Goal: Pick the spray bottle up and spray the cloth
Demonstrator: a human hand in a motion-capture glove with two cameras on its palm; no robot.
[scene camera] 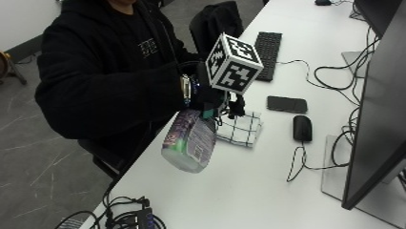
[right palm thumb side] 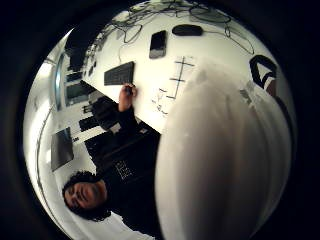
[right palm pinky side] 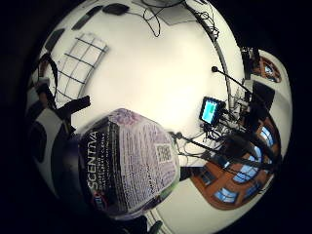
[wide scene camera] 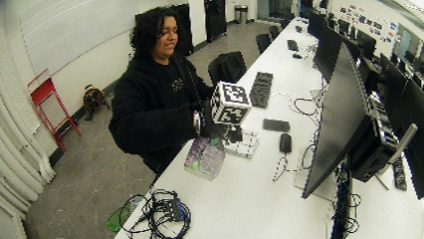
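The gloved right hand (scene camera: 206, 98) holds the purple-labelled plastic spray bottle (scene camera: 188, 140) by its neck, apparently with fingers curled round it, lifted tilted over the white desk (scene camera: 254, 181) beside the white checked cloth (scene camera: 241, 128). The smooth bottle probably slips easily, so the neck suits gripping.

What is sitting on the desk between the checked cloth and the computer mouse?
Nothing: in the outside view the stretch of white desk between the checked cloth and the mouse is bare. The phone lies further back, beyond that gap.
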